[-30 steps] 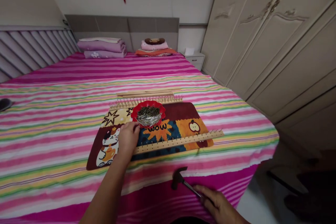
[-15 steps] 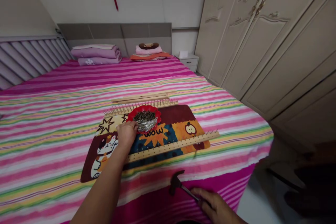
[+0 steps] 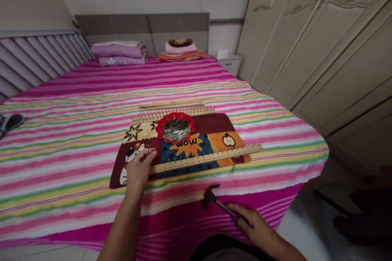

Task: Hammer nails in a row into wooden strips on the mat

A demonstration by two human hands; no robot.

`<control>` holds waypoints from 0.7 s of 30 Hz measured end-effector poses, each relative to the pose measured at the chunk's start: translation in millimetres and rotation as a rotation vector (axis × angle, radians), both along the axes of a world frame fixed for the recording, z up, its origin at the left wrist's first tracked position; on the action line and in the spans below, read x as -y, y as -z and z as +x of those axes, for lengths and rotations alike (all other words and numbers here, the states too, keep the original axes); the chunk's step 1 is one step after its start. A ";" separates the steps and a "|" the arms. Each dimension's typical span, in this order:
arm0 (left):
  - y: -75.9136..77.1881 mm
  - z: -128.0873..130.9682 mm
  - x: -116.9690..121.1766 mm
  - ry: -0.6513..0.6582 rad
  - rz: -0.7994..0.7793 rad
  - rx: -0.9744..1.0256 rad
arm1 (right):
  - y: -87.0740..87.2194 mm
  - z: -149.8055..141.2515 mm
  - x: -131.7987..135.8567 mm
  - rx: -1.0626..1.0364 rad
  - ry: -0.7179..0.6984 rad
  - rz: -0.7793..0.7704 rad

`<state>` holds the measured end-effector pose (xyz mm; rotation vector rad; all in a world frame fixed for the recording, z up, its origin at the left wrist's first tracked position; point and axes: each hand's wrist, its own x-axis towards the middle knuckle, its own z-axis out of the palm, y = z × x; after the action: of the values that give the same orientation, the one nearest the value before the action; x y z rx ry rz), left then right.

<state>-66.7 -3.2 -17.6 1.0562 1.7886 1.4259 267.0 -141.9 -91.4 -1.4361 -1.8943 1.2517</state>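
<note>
My left hand (image 3: 140, 167) is closed in a pinch, with what looks like a thin nail just showing at the fingertips. It hovers by the left end of a wooden strip (image 3: 196, 160) that has rows of holes and several nails standing along it. Just beyond lies a red scalloped bowl (image 3: 159, 130) of loose nails (image 3: 176, 129). My right hand (image 3: 252, 224) grips the handle of a claw hammer (image 3: 211, 196), whose head is over the near edge of the bed. Under the strip and bowl is a printed mat (image 3: 211, 124).
Behind the bowl, another wooden strip (image 3: 137, 119) bristles with upright nails, and bare wooden strips (image 3: 171, 105) lie past it. A dark object (image 3: 12, 122) rests on the striped bedspread (image 3: 61, 151) at left. Folded bedding (image 3: 121, 53) sits by the headboard; a wardrobe (image 3: 306, 40) stands right.
My left hand has drawn back from the bowl's rim toward the near strip's left end, fingers still pinched. My right hand keeps hold of the hammer in about the same place. The camera view has shifted.
</note>
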 end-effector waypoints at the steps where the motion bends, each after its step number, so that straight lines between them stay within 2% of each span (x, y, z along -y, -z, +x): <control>1: 6.0 -1.7 5.1 0.006 -0.030 -0.036 | 0.1 0.0 0.2 0.002 0.001 0.002; 4: 21.7 -3.1 15.6 0.041 -0.086 -0.088 | 2.6 0.6 0.1 0.004 0.003 0.014; 7: 29.7 0.4 19.7 0.053 -0.087 -0.088 | 5.7 1.5 0.0 0.011 0.000 0.025; 16: 33.7 12.3 23.5 0.041 -0.086 -0.098 | 2.0 0.5 1.2 0.027 0.010 0.020; 21: 37.7 12.0 24.4 0.053 -0.055 -0.225 | 0.7 0.5 0.8 0.031 0.023 0.026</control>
<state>-54.6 -27.7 -55.3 1.2669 1.9291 1.2596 267.5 -142.7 -92.0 -1.4677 -1.9012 1.1964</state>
